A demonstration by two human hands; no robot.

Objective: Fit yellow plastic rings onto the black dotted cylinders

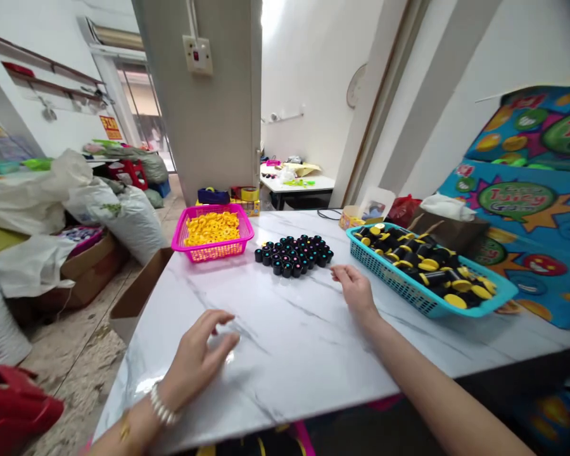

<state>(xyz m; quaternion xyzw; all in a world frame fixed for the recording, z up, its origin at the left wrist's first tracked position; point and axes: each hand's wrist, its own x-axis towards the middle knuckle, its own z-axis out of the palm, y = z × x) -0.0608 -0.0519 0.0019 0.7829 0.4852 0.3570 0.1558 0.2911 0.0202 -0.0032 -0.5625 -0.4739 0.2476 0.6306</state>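
My left hand (pixel 202 348) hovers over the near left part of the white marbled table (pixel 285 335). Its thumb and fingers are apart, with nothing between them. My right hand (pixel 354 288) is closed, its fingertips drawn together just right of a cluster of small black cylinders (pixel 292 256). Whatever it may hold is hidden. Several of the cylinders show coloured dots on top, and they stand packed side by side. Behind them to the left, a pink basket (pixel 212 256) contains yellow ring-like pieces (pixel 212 228). On the right, a turquoise basket (pixel 399 288) is heaped with black cylinders with yellow caps (pixel 427 263).
A tape roll (pixel 249 193) lies on small boxes at the table's back edge. Blue printed cartons (pixel 527 202) stand at the right. An open cardboard box (pixel 140 291) and white sacks (pixel 118 215) are left of the table. A pillar (pixel 209 120) rises behind it.
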